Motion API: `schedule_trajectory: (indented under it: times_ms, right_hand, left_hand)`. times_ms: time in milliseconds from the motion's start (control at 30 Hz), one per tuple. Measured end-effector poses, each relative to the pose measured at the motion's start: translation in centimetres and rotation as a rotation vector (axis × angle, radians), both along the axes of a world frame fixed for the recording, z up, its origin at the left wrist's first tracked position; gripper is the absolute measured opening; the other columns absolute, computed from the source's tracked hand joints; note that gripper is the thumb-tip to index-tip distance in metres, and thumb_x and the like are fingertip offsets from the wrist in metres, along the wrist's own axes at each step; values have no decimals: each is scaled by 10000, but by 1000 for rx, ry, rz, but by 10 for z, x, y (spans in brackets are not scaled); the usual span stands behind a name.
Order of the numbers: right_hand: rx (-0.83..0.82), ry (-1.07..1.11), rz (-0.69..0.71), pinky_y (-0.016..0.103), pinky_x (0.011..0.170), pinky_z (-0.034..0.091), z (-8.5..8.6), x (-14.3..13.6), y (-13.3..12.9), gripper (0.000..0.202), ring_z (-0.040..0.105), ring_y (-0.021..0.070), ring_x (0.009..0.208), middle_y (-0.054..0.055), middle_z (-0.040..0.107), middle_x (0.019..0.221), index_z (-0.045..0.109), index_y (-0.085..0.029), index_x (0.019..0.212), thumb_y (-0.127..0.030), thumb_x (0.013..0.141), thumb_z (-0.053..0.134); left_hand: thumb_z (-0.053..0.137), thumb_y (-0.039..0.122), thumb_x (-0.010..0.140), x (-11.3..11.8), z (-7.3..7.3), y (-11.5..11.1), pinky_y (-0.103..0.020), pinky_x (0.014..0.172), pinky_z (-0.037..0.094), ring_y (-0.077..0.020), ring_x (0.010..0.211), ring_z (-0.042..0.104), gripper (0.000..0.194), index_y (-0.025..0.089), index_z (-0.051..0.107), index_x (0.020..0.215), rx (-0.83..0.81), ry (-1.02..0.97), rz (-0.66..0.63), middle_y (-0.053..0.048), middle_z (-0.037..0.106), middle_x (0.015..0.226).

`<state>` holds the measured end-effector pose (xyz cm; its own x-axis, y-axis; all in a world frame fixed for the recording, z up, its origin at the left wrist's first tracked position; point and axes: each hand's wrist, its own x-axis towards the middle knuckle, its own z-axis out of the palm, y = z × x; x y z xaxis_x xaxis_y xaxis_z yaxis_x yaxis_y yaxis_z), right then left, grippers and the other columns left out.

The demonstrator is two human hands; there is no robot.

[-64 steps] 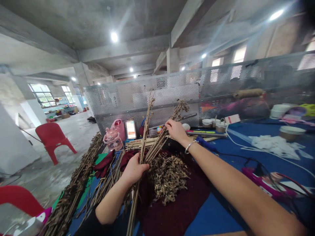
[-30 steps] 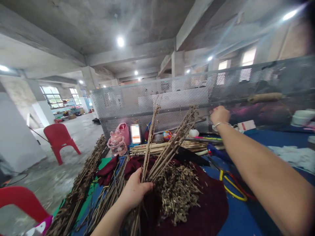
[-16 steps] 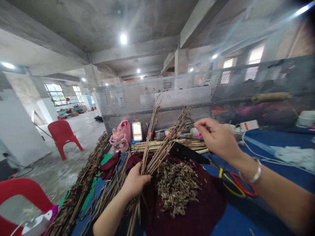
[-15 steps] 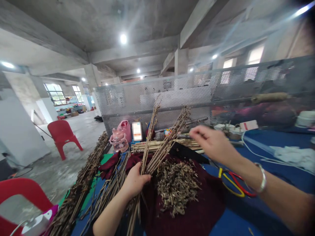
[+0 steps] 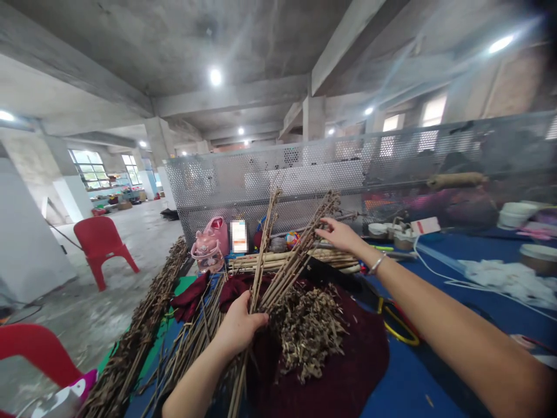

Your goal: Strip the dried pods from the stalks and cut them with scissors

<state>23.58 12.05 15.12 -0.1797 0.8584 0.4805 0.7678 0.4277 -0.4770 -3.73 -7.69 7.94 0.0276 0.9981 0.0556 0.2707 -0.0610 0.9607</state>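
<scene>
My left hand (image 5: 239, 325) is wrapped round the lower part of a bundle of dried plant stalks (image 5: 287, 270), which fans upward and away from me in two clumps. At the upper right of the bundle, my right hand (image 5: 339, 233) has its bent fingertips on the stalks just below their dry, brown heads. A bracelet circles the right wrist. Below the bundle, a heap of dry husks or pods (image 5: 311, 334) lies on a dark maroon cloth (image 5: 365, 360). More bare stalks (image 5: 191, 342) lie under and left of my left forearm.
A long pile of unstripped dried stalks (image 5: 143, 325) lies at left. Yellow-handled scissors (image 5: 398, 325) rest under my right forearm. Behind are a pink bottle (image 5: 209, 249), a phone-like screen (image 5: 239, 236), light canes (image 5: 270, 260) and a perforated metal panel (image 5: 243, 180). Red chairs (image 5: 102, 241) stand left.
My right hand has moved left, from beside the bundle onto its upper stalks. My left hand keeps its hold in nearly the same place. The view has shifted slightly.
</scene>
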Motion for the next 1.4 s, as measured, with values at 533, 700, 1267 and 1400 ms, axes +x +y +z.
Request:
schedule_trajectory:
  times_ms: [533,700,1267,1400]
  right_hand:
    - [-301,479,345,220,431,288,-60,-31,-57,296,432,104,451,-17,532,537,525,-195,648,-470,755,513]
    - [-520,745,530,179,409,359,-70,-33,-53,312,563,113,594,26,625,793,515,-209,840,-437,668,640]
    - [-549,1044,304,181,335,391,-63,-51,-39,434,520,91,418,10,572,611,501,-183,860,-608,803,434]
    - [-371,1036,62,219,362,396,-64,-31,-18,541,506,102,430,18,552,686,423,-211,1020,-682,814,255]
  left_hand:
    - [616,194,641,1,3,3,-281,786,426,-196,839,595,292,127,581,923,-37,64,56,-60,671,905]
    - [622,228,650,3,7,2,-288,750,429,-196,786,597,301,124,570,928,-83,126,44,-52,668,850]
    - [563,283,734,16,28,-14,-278,760,414,-215,832,613,198,158,614,879,105,520,244,-69,678,877]
    - [562,296,733,18,24,-15,-282,746,417,-218,821,610,201,157,599,872,78,508,237,-65,677,873]
